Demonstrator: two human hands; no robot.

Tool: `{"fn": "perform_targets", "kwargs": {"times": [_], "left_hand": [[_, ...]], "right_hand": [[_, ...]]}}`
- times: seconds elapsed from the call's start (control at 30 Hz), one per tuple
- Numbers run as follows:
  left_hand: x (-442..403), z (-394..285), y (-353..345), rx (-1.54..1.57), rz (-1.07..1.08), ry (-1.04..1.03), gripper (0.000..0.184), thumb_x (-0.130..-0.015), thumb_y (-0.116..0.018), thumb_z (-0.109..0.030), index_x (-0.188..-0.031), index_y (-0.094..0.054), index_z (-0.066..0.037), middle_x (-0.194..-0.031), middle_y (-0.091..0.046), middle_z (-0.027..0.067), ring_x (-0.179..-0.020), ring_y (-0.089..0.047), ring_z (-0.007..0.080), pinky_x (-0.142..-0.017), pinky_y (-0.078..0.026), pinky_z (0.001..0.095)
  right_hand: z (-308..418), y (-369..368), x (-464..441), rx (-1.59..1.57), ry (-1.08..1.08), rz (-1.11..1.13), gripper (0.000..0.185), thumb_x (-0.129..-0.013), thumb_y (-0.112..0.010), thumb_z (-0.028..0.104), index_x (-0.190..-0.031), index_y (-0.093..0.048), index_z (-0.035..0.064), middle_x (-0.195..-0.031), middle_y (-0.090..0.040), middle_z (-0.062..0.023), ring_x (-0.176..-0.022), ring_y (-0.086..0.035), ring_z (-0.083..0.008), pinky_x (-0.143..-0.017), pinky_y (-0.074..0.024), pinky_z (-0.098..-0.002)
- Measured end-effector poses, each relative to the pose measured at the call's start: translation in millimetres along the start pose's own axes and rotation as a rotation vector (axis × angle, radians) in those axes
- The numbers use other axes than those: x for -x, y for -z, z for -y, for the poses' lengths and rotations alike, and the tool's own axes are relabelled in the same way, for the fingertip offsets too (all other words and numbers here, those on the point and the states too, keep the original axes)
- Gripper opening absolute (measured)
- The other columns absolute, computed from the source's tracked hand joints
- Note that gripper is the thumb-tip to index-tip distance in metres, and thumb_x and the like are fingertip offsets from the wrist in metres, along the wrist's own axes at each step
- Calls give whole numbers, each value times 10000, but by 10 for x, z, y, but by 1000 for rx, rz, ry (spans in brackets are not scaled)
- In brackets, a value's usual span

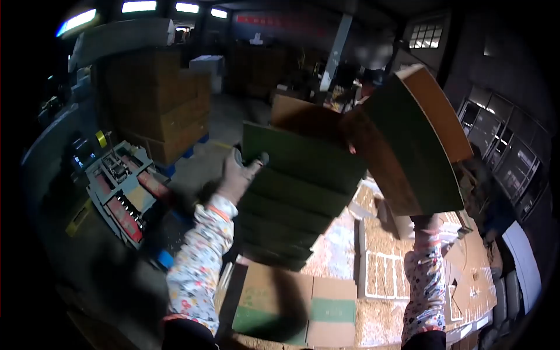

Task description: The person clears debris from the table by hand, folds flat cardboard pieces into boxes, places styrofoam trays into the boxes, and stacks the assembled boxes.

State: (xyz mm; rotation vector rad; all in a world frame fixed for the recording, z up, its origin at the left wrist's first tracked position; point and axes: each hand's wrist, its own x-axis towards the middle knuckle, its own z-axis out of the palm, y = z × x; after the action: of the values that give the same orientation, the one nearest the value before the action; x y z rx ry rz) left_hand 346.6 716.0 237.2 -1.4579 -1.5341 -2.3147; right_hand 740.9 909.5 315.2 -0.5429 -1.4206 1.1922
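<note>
My left hand [237, 178], in a pale glove with dark fingertips, is at the left edge of a dark green cardboard panel [303, 160], its thumb lying over the front and its other fingers partly hidden. More overlapping green panels [271, 227] fan out below it. On the right, a brown cardboard carton [405, 143] with a wide green band is raised and tilted. My right hand [426, 221] grips its lower edge, the fingers mostly hidden behind the board. Beneath, a flat brown and green carton [274, 300] lies on the stack.
A taping machine [125, 195] with red belts stands at left. Behind it, brown boxes [157, 105] are piled on a blue pallet [188, 153]. Straw-coloured, white-edged slabs [385, 274] lie under the cartons. A metal-framed rack [501, 140] stands at the right wall.
</note>
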Motion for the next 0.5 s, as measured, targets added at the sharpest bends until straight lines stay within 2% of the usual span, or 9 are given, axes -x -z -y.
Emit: {"fn": "perform_targets", "kwargs": {"times": [0.07,0.1,0.2,0.27,0.3,0.4,0.43,0.47,0.5], "left_hand": [[-45,45,-102,-263,-182,-175,496,-703,-731,-153,-1099,-508,44,-1020,-587,166,-948,-568,276,-842,-455,370],[-44,90,-84,-223,-85,-180,618,-701,-717,-158,-1203,-426,57,-1090,-533,190,-999,-526,324,-892,-418,390],[213,125,-101,-723,-277,-389,697,-741,-661,-128,-1310,-301,52,-1207,-446,212,-1093,-456,366,-962,-352,398],[368,-44,-18,-506,-152,-233,718,-769,-601,-62,-1367,-215,34,-1321,-354,226,-1202,-380,358,-1033,-281,389],[519,-106,33,-455,-110,-199,707,-773,-593,-47,-1369,-219,31,-1331,-351,225,-1214,-375,351,-1042,-273,388],[1233,160,170,-305,-127,51,672,-798,-588,-31,-1376,-247,11,-1381,-333,209,-1258,-354,320,-1050,-279,388],[1630,284,232,-437,-138,327,679,-801,-643,-84,-1364,-274,9,-1378,-335,213,-1257,-356,313,-1041,-294,380],[2192,777,379,-432,-61,437,669,-806,-676,-162,-1341,-315,15,-1321,-397,229,-1217,-397,321,-1026,-316,366],[2862,1247,502,-399,17,661,654,-809,-681,-231,-1307,-358,42,-1277,-435,258,-1199,-427,337,-997,-349,360]], "right_hand": [[-13,-491,-216,-70,-137,92,346,-957,-423,181,-1240,-457,-15,-1234,-508,-85,-1096,-477,-219,-950,-392,-326],[-43,-719,-269,-102,-226,129,333,-956,-424,169,-1231,-467,-15,-1221,-518,-79,-1077,-486,-216,-939,-398,-320],[-65,-1148,-301,-178,-452,223,298,-953,-425,132,-1205,-494,-14,-1181,-550,-60,-1021,-516,-207,-905,-415,-302],[-328,-1166,-462,307,262,517,297,-949,-394,103,-1197,-480,-35,-1192,-543,-109,-1062,-508,-250,-932,-394,-324],[-368,-1079,-308,369,296,472,315,-950,-400,139,-1194,-494,-37,-1174,-560,-121,-1063,-519,-252,-934,-395,-323],[-965,-333,517,600,-46,246,387,-955,-418,244,-1186,-535,-43,-1119,-610,-158,-1066,-553,-258,-941,-399,-319],[-1335,189,991,655,-322,281,462,-895,-539,338,-1162,-564,-38,-1127,-610,-161,-1071,-559,-227,-929,-410,-309],[-1398,436,1534,736,-650,247,585,-809,-644,402,-1169,-554,-50,-1118,-607,-186,-1079,-561,-235,-912,-424,-305],[-2028,1098,2131,948,-647,195,765,-751,-706,436,-1221,-469,-119,-1126,-590,-185,-1069,-553,-221,-912,-432,-322]]}}
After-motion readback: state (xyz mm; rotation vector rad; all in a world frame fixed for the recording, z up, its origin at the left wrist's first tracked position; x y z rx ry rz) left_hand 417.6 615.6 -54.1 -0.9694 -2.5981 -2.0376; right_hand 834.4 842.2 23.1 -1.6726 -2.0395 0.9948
